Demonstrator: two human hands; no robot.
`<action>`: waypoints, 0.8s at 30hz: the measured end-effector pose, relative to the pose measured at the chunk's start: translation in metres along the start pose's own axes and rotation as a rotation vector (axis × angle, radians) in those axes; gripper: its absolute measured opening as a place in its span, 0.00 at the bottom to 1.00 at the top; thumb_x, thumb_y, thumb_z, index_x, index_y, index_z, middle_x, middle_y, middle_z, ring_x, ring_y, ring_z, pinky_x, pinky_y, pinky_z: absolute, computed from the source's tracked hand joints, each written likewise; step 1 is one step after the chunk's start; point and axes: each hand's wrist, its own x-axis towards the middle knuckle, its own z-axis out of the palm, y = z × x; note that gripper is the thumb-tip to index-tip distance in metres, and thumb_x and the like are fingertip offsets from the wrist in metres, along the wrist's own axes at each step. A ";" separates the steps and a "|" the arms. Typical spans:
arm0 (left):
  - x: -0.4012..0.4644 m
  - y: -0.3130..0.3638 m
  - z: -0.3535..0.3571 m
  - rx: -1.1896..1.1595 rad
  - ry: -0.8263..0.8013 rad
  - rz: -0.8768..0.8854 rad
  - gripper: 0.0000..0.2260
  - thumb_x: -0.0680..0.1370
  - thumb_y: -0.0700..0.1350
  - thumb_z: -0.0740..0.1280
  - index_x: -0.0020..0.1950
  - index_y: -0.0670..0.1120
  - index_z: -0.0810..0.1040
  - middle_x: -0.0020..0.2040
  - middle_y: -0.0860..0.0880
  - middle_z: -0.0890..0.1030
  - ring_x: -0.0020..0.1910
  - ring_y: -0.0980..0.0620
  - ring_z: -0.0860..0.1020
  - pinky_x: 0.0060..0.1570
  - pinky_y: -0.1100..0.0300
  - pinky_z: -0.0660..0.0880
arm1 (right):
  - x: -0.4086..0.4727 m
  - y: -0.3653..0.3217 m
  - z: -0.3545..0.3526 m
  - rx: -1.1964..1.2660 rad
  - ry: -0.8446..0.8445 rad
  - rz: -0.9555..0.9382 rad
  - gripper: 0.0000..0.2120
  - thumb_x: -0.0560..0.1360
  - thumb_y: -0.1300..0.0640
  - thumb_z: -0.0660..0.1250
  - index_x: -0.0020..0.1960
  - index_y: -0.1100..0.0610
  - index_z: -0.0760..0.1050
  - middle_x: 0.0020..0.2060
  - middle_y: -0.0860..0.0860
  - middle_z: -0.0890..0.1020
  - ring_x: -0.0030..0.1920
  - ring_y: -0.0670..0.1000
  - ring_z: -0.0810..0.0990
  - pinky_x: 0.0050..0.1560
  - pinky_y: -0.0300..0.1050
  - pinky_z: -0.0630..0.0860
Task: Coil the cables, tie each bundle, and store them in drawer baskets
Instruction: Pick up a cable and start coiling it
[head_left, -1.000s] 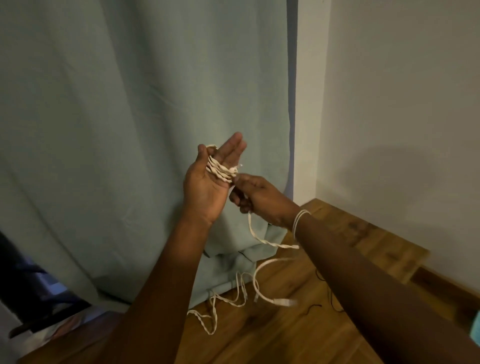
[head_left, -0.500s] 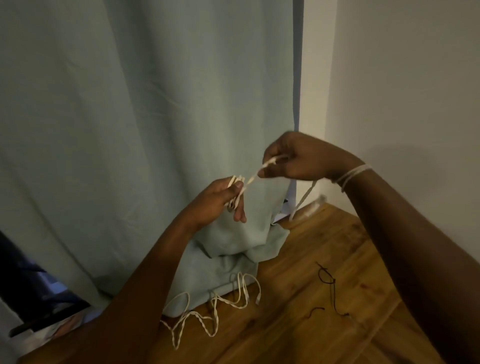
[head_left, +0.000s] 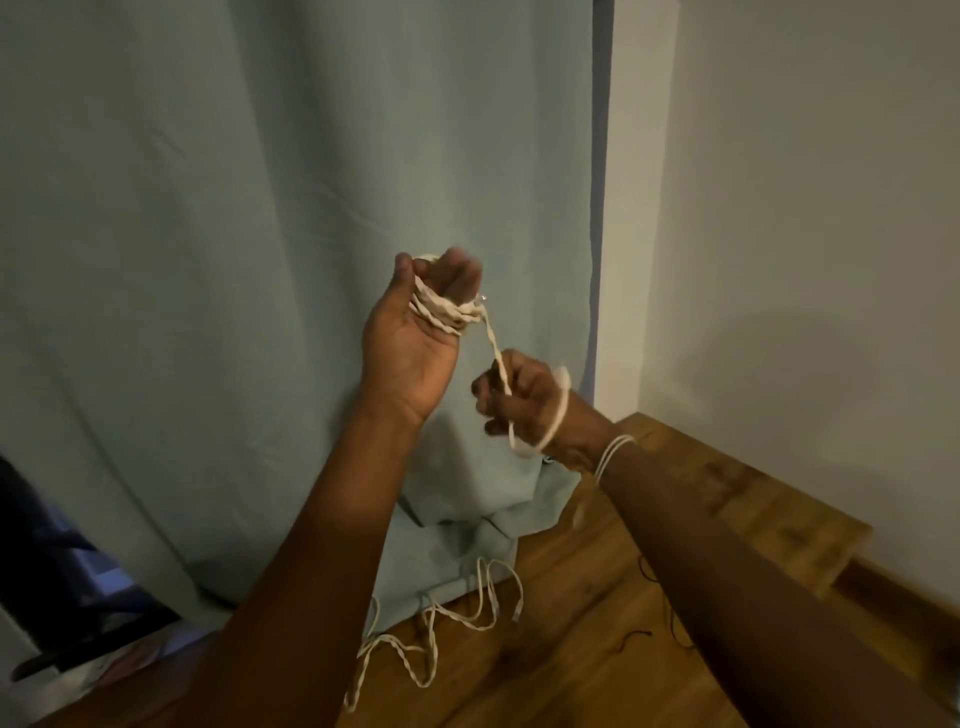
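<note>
White cable is wound in several loops around the fingers of the left hand, which is raised palm toward the camera with its fingers curled over the coil. From the coil one strand slants down to the right hand, just beside and lower, which grips it in a closed fist; the cable then loops around the back of that hand. A thin white band circles the right wrist. Below the hands, the loose rest of the cable trails in twisted loops on the wooden floor. Behind the hands hangs a pale green curtain, its hem bunched on the floor. A plain wall stands on the right. A thin dark thread lies on the floor near the right forearm. No writing or labels can be read.
</note>
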 end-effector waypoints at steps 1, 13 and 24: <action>0.001 0.000 -0.004 0.058 -0.013 0.001 0.17 0.85 0.47 0.52 0.42 0.46 0.75 0.52 0.43 0.85 0.54 0.46 0.84 0.64 0.50 0.73 | -0.004 0.004 0.009 -0.002 -0.040 0.057 0.11 0.70 0.69 0.69 0.45 0.59 0.68 0.41 0.55 0.81 0.40 0.51 0.82 0.37 0.48 0.82; -0.029 -0.021 -0.063 1.297 -0.178 -0.234 0.24 0.83 0.51 0.59 0.72 0.36 0.64 0.68 0.36 0.73 0.69 0.41 0.72 0.70 0.47 0.69 | -0.032 -0.065 0.010 -0.127 -0.217 0.234 0.18 0.82 0.49 0.60 0.50 0.63 0.80 0.36 0.58 0.79 0.25 0.48 0.77 0.25 0.38 0.75; -0.035 -0.004 -0.013 0.280 -0.378 -0.281 0.14 0.75 0.53 0.70 0.39 0.43 0.77 0.20 0.55 0.67 0.19 0.53 0.57 0.32 0.60 0.68 | -0.017 -0.092 -0.016 0.732 -0.465 -0.141 0.16 0.72 0.58 0.72 0.57 0.62 0.72 0.43 0.60 0.80 0.37 0.51 0.80 0.38 0.43 0.79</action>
